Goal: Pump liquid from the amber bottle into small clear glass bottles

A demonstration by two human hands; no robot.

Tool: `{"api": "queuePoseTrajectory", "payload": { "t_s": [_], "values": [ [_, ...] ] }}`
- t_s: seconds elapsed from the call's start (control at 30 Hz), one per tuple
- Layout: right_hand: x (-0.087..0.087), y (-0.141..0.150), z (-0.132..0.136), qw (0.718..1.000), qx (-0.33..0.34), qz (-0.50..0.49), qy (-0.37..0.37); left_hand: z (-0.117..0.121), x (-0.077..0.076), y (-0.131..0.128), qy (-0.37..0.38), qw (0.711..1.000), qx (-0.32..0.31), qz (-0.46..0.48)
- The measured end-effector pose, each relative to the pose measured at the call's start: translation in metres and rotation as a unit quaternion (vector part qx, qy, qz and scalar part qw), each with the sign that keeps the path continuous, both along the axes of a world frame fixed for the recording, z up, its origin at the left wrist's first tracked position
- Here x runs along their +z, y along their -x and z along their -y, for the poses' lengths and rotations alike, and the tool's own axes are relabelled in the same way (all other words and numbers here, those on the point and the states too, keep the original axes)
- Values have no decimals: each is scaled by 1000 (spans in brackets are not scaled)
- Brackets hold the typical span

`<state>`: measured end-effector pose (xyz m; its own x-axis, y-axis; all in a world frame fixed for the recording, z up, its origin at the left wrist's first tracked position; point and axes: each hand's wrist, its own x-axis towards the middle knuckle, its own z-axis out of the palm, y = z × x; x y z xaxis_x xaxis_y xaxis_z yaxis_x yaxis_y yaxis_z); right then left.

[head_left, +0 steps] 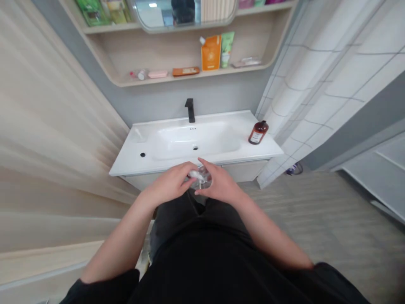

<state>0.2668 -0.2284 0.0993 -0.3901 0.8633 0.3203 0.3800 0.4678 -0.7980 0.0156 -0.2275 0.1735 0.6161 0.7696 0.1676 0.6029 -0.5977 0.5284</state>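
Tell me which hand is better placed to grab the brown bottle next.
Probably your right hand: the brown bottle stands on that side; your left hand would reach across. Both hold the clear container, so free the right first.

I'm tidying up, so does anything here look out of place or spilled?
A black disc sits alone on the white counter, left of the basin, perhaps a stray cap; I can't be sure. No spill shows.

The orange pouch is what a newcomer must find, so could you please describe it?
Above the white sink, find the open shelf below the mirror. The orange pouch stands there, its white cap at upper left. It is wider than the green tube on its right and taller than the orange-brown item lying left.
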Motion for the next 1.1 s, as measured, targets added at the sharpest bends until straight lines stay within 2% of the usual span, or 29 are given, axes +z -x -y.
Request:
{"api": "queuePoseTrajectory", "payload": {
  "t_s": [0.07,0.2,0.3,0.37,0.47,0.57,0.77,0.93,1.0,1.1],
  "values": [
    [1,-1,0,1000,4,2,2,1,-3,0,-12,999,-26,28],
    [5,-3,2,1000,14,4,18,0,-5,0,-3,999,10,39],
    [8,-4,3,999,21,-2,31,-1,-4,1,-11,997,-52,64],
    [8,-4,3,999,28,-14,38,-1,-3,0,-29,994,-67,85],
    [9,-5,4,998,36,-27,45,0,-4,-3,-29,996,6,78],
    [9,-5,4,998,35,-27,43,3,-5,-6,15,993,86,75],
    [5,-5,4,1000,4,-17,16,9,-13,-6,15,988,58,139],
    [0,1,9,1000,-21,5,4,9,-30,-12,21,978,138,156],
    [-2,0,8,1000,5,-8,26,8,-34,-11,38,974,120,189],
    [-7,-7,1,986,135,-59,81,9,-33,-3,96,972,9,212]
  ]
}}
